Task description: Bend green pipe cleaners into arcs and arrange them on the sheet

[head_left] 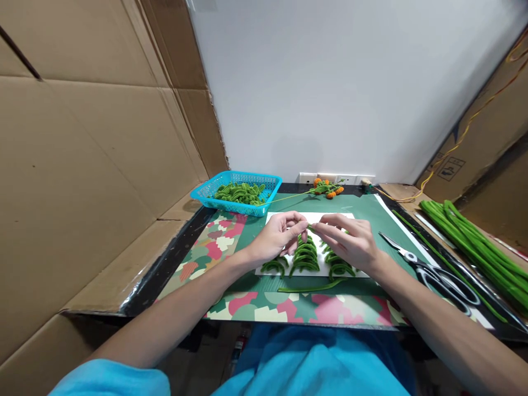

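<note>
My left hand (286, 234) and my right hand (348, 236) meet above a white sheet (274, 220). Between their fingertips they pinch a short green pipe cleaner (310, 227), mostly covered by the fingers. Curved green pipe cleaner pieces (306, 257) lie in rows on the sheet under my hands. One longer, flatter green pipe cleaner strip (312, 287) rests on the mat just in front of the sheet. Scissors (433, 275) with black and white handles lie to the right of my right forearm.
A blue plastic basket (198, 193) with looped green pieces (241, 193) stands at the back left. Behind the sheet lies an orange flower stem (328, 188). A bundle of long green pipe cleaners (474, 247) is at the right. Cardboard walls (91, 165) flank the table.
</note>
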`<action>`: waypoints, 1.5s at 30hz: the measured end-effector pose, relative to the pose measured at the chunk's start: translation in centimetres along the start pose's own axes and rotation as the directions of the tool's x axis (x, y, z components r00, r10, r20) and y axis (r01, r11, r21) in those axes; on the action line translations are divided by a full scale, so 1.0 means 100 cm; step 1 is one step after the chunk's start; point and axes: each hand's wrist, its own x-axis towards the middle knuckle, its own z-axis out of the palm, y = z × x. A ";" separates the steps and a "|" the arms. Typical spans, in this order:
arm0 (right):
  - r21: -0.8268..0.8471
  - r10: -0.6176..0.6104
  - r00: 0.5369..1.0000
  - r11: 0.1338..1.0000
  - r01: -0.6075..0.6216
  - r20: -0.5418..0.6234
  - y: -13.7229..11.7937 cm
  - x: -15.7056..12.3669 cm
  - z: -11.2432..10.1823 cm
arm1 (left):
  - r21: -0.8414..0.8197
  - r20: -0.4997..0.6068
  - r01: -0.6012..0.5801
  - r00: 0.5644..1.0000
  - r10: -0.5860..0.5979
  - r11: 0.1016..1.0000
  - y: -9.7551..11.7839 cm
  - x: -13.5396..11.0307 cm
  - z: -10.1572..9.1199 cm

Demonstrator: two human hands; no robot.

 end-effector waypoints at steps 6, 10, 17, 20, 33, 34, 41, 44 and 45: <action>0.009 0.061 0.998 0.998 -0.061 -0.003 -0.002 0.001 0.000 | -0.020 0.013 0.008 1.000 -0.008 1.000 -0.002 0.000 -0.002; 0.004 0.071 0.997 0.997 -0.071 0.003 -0.005 0.002 0.000 | -0.015 0.029 0.008 1.000 -0.007 1.000 -0.002 -0.001 -0.002; 0.201 0.306 0.951 0.929 -0.309 0.048 -0.014 0.006 0.002 | 0.007 0.022 0.006 1.000 -0.007 1.000 -0.002 -0.002 0.002; 0.323 0.432 0.895 0.836 -0.444 0.110 -0.017 0.009 0.001 | 0.033 -0.004 -0.019 1.000 0.019 0.999 -0.002 -0.002 0.004; 0.598 0.688 0.558 0.221 -0.770 0.464 -0.021 0.019 0.004 | 0.104 -0.053 -0.092 0.994 0.098 0.990 -0.003 -0.005 0.004; 0.610 0.687 0.524 0.147 -0.778 0.503 -0.021 0.019 0.005 | 0.133 -0.067 -0.094 0.992 0.103 0.987 -0.002 -0.006 0.005; 0.594 0.624 0.337 -0.260 -0.761 0.705 -0.016 0.020 0.012 | 0.450 -0.167 -0.110 0.964 0.204 0.886 0.000 -0.011 0.008; 0.578 0.638 0.376 -0.135 -0.805 0.672 -0.012 0.019 0.011 | 0.378 -0.179 -0.061 0.974 0.137 0.924 -0.004 -0.008 0.007; 0.576 0.647 0.403 -0.070 -0.814 0.647 -0.011 0.019 0.010 | 0.341 -0.175 -0.047 0.978 0.113 0.939 -0.005 -0.007 0.006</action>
